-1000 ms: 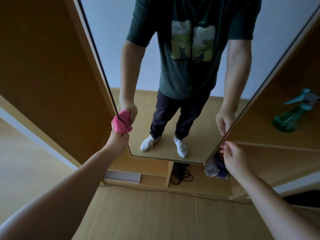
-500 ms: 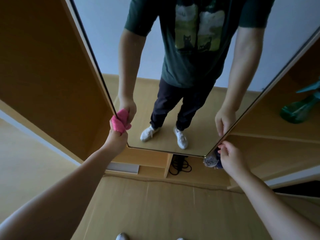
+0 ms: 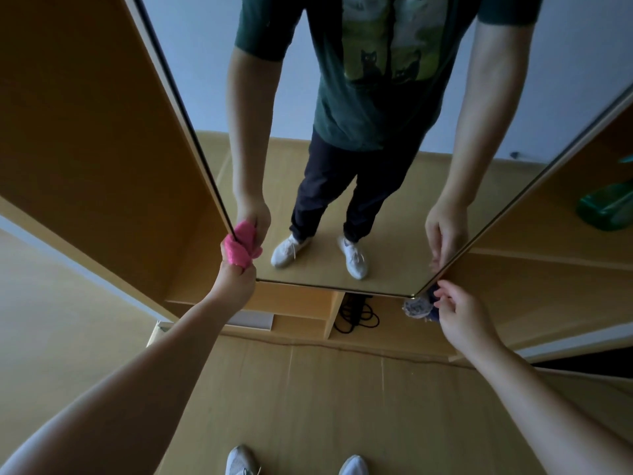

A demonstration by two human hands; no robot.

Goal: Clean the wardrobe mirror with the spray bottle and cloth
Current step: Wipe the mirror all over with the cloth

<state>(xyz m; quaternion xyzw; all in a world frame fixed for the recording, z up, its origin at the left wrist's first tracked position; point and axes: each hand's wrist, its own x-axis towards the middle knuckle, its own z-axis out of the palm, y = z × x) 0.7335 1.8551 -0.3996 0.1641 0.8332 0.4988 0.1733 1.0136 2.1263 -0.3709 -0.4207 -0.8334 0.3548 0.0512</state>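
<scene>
Our left hand [image 3: 236, 282] clenches cloth [image 3: 238, 250] at mirror [image 3: 394, 269] edge | our right hand [image 3: 460, 315] loose, empty, by corner

The scene is being taken by one wide-angle camera, which is being worn on the head and is being pointed forward and steeply down. The mirror [image 3: 394, 207] is being faced from close by, within reach of both outstretched arms [image 3: 164, 365], and its lower part is being framed in the middle. The floor [image 3: 325, 389] is being shown below it, with the wearer's own shoes [image 3: 241, 462] being cut by the bottom edge. Straight lines are being splayed towards the sides (the wardrobe [image 3: 85, 132] panels most of all). The wearer is being caught from the chest down in the mirror.
</scene>
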